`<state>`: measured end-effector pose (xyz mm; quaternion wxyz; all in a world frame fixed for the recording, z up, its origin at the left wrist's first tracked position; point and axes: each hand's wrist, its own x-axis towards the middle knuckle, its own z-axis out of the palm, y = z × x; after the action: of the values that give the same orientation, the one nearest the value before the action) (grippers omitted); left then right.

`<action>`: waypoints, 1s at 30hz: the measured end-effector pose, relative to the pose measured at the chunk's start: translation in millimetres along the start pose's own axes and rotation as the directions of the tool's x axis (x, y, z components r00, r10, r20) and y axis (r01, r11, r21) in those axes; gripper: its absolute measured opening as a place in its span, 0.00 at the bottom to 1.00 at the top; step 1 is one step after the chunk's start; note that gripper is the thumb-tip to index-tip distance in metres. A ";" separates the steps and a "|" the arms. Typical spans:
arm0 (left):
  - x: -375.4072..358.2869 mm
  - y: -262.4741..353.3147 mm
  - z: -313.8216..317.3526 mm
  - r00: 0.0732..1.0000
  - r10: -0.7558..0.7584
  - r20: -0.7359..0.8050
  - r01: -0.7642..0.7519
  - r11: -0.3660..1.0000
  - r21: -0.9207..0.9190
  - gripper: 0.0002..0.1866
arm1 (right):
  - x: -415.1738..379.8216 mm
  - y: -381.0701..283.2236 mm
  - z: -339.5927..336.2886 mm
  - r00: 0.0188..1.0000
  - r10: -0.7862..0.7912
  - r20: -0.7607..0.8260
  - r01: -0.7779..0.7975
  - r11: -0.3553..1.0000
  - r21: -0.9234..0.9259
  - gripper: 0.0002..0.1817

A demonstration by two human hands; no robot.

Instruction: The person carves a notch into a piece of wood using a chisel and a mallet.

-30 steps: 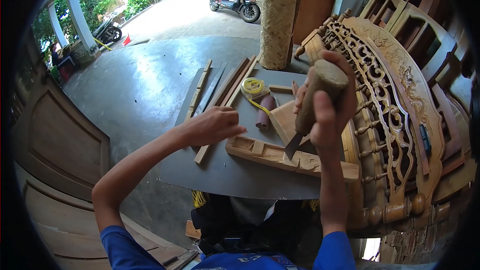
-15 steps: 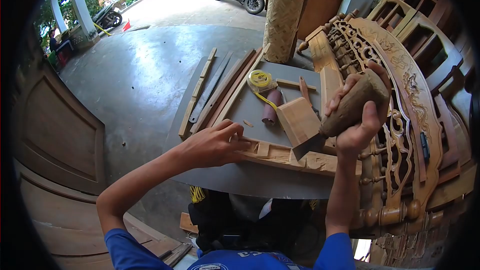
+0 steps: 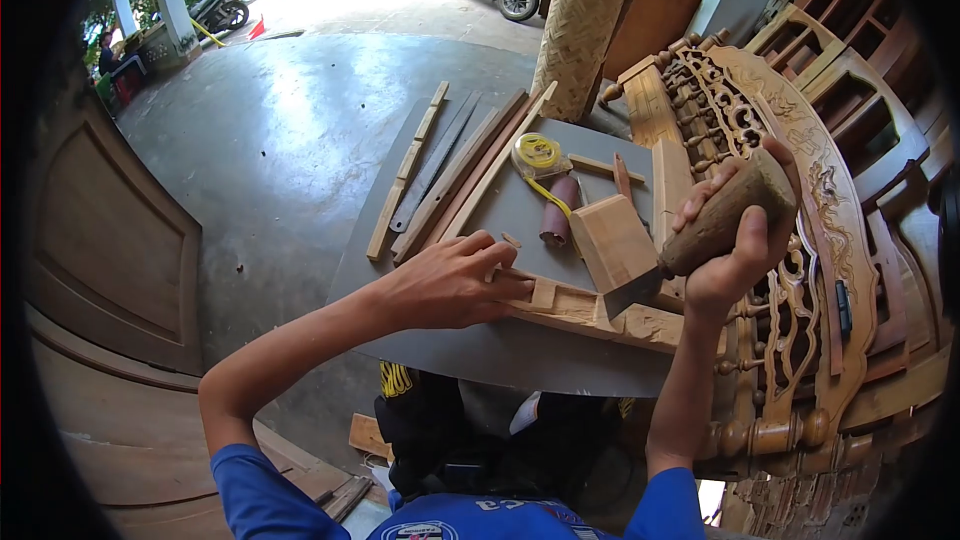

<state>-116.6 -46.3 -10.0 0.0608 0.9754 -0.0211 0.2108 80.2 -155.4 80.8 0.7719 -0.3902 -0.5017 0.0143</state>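
Observation:
My right hand is wrapped around the thick, rough wooden handle of a broad-bladed chisel. Its grey blade slants down to the left, the edge right at a notched wooden rail. That rail lies along the near edge of the grey table, with cut recesses in its upper side. My left hand grips the rail's left end with curled fingers, thumb side hidden. Just behind the blade a pale wooden block rests on the table, beside a dark reddish cylinder.
A yellow tape measure sits behind the cylinder, its tape pulled out. Left of it lie a hand saw and several wooden strips. A carved wooden bench back stands close on the right, and a woven bamboo roll behind the table.
The whole view has shifted slightly, moving the tabletop things a little to the right. Both hands keep their grips, and the chisel blade stays at about the same spot on the rail.

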 end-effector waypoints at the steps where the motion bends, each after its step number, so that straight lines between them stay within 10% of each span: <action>1: -0.5 -0.5 0.8 1.000 0.018 -0.009 -0.018 1.000 0.015 0.14 | -0.1 0.5 1.4 1.000 0.001 0.005 -0.001 1.000 -0.003 0.31; 9: 4.6 -2.9 7.8 0.999 0.047 0.016 -0.048 0.998 0.042 0.13 | -2.4 3.3 8.4 0.999 0.027 0.046 -0.028 0.999 0.034 0.28; 13: 3.2 -0.9 0.7 0.998 -0.044 0.052 0.052 0.985 -0.166 0.14 | 4.6 0.6 -2.9 0.952 0.278 0.129 -0.273 0.960 -0.056 0.22; 17: -5.4 0.8 2.4 0.990 -0.143 0.006 0.138 0.938 -0.317 0.15 | 3.9 -15.1 -1.6 0.970 0.242 0.016 -0.236 0.958 -0.161 0.16; 24: -7.6 9.1 1.6 0.981 -0.193 0.014 0.186 0.919 -0.348 0.15 | -6.5 -30.7 11.4 0.970 0.234 -0.061 -0.219 0.958 0.188 0.18; 30: -14.9 18.0 8.1 0.972 -0.234 -0.029 0.216 0.932 -0.291 0.12 | -23.8 -23.1 20.4 0.995 0.078 -0.054 -0.079 0.997 -0.004 0.17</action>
<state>-128.1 -65.0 -21.5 0.2253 0.9452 0.0626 0.2279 43.9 -169.3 80.8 0.7828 -0.4122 -0.4650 0.0327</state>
